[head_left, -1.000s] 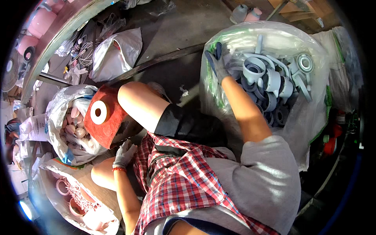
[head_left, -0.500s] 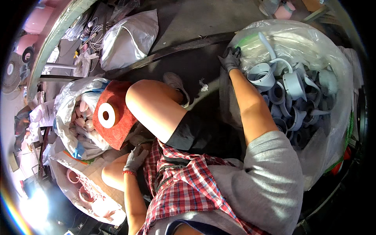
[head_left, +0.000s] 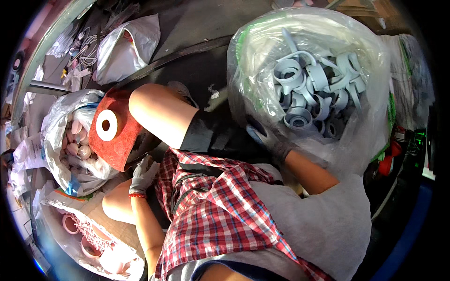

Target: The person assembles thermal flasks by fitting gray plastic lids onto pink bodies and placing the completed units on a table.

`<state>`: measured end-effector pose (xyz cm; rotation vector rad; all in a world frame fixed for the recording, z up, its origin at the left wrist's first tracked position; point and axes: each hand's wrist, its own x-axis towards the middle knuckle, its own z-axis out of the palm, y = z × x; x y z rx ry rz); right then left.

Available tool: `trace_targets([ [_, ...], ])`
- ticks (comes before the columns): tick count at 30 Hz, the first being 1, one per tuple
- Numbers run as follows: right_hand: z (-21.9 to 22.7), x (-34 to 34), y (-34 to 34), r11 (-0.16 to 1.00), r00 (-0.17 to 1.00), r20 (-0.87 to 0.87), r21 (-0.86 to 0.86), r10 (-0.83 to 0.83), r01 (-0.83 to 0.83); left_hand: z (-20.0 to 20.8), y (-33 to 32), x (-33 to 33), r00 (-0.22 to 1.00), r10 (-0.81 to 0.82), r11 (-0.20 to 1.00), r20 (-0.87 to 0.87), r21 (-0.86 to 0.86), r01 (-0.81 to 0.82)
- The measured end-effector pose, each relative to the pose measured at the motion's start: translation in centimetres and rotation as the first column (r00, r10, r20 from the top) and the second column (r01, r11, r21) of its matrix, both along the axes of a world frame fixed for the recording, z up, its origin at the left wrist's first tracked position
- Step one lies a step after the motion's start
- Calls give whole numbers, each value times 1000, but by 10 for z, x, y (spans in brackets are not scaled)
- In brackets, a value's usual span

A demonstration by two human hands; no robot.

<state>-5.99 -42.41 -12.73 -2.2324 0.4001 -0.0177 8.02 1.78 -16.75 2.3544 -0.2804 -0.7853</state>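
My right hand (head_left: 271,142), in a grey glove, lies against the near left side of a large clear plastic bag (head_left: 240,89). Its fingers are stretched out, and I see nothing held in them. Inside the bag is a heap of pale blue-grey plastic parts (head_left: 288,74), ring-shaped cups with curved handles. My left hand (head_left: 143,175), in a light grey glove, rests by my bent leg with its fingers loosely extended and holding nothing visible. Just beyond it, a red cloth (head_left: 123,151) lies beside my knee with a cream-coloured ring (head_left: 114,125) on it.
A white sack of small pink pieces (head_left: 75,140) stands at the left. Nearer, another sack holds pink cups (head_left: 90,247) and shredded strips. A white bag (head_left: 129,51) lies on the floor at the far left, beyond a dark curved bar (head_left: 187,52).
My right hand has left the far left rim of the clear bag and come back towards me to its near side. Parts in the bag sit differently. The view has shifted right.
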Motion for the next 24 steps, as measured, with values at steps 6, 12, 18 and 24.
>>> trace_targets([
  [6, -88, -45, -38, 774, 874, -95, -426, 476, -468, 25, -9, -3, 985, -62, 998, 158, 10, 61],
  [12, -148, -32, -47, 848, 867, -295, -240, 401, -473, 35, -3, -15, 994, 102, 993, 42, -60, -100],
  [18, -155, -32, -13, 846, 829, -338, -144, 446, -514, -3, 25, -15, 987, 93, 995, 134, -42, -89],
  [24, -84, -147, 16, 764, 688, -386, 73, 614, -641, 28, -2, -8, 974, 152, 981, -170, -92, -169],
])
